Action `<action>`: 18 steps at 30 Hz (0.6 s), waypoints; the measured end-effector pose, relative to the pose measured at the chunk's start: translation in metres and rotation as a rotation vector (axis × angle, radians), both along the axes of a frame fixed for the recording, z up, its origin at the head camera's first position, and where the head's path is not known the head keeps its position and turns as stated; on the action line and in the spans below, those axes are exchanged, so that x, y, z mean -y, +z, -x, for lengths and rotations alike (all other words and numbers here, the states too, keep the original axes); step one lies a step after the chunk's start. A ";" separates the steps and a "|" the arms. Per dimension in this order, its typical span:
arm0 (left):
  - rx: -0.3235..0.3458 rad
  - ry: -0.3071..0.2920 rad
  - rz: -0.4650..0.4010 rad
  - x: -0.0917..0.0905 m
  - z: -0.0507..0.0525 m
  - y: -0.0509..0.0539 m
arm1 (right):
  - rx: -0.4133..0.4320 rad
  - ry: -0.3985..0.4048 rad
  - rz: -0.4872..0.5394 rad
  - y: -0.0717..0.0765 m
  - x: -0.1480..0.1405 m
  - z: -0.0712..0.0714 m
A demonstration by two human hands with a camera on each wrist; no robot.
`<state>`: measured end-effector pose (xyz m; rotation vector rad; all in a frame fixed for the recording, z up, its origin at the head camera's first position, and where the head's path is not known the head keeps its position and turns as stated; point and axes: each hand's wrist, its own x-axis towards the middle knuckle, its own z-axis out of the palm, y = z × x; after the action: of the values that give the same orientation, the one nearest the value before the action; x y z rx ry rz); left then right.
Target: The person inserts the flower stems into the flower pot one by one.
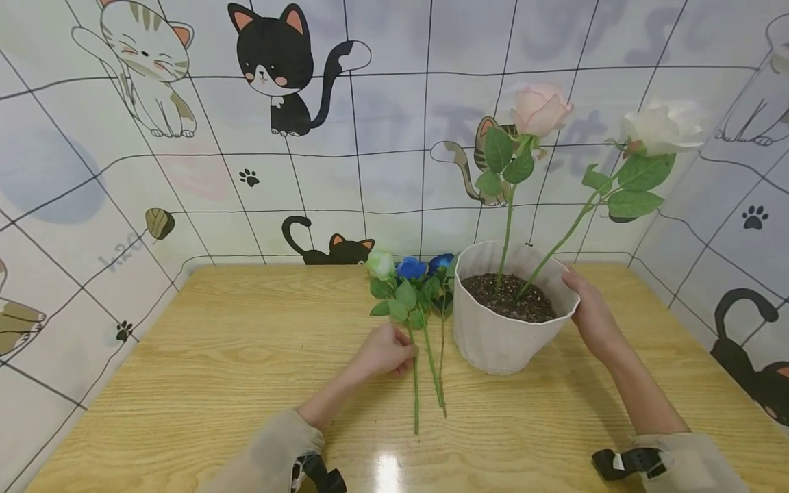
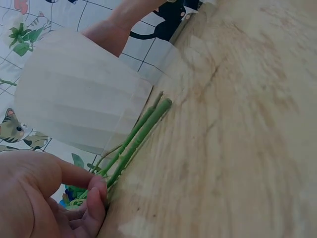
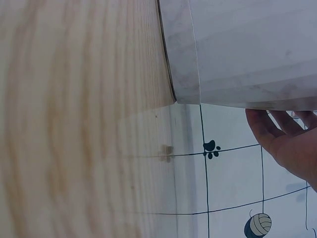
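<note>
My left hand [image 1: 387, 350] pinches the green stem of a pale green-white artificial rose [image 1: 381, 264] lying on the table. Beside it lie two blue roses [image 1: 411, 268], their stems pointing toward me. In the left wrist view, thumb and forefinger of the left hand [image 2: 54, 193] meet at the stems [image 2: 143, 131]. My right hand [image 1: 594, 318] holds the far right rim of a white pot [image 1: 502, 342], which leans slightly. Dark soil [image 1: 511, 298] fills its lower part. A pink rose [image 1: 541, 109] and a white rose [image 1: 662, 129] stand in the soil, the white one slanting right.
The wooden table [image 1: 259, 342] reaches back to a cloth backdrop [image 1: 394, 116] printed with cats and grid lines. The two planted roses rise high above the pot, close before the backdrop. Straps with small black devices [image 1: 629, 463] sit on both sleeves.
</note>
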<state>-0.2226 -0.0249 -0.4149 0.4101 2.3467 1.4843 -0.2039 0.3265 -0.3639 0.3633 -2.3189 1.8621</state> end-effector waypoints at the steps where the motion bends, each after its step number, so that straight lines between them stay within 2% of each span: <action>1: -0.001 0.012 0.001 -0.001 -0.001 0.000 | 0.001 0.001 0.001 0.000 0.000 0.000; 7: 0.004 0.081 0.040 -0.004 -0.002 0.001 | 0.004 0.001 -0.033 0.000 -0.001 0.001; 11: -0.008 0.103 0.082 -0.005 -0.002 0.002 | 0.010 -0.007 -0.080 0.000 -0.002 0.001; 18: -0.038 0.116 0.117 -0.006 -0.002 0.003 | 0.016 -0.005 -0.070 -0.001 -0.003 0.001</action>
<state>-0.2202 -0.0186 -0.4116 0.2794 2.5104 1.3905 -0.2047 0.3291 -0.3644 0.3518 -2.3975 1.7919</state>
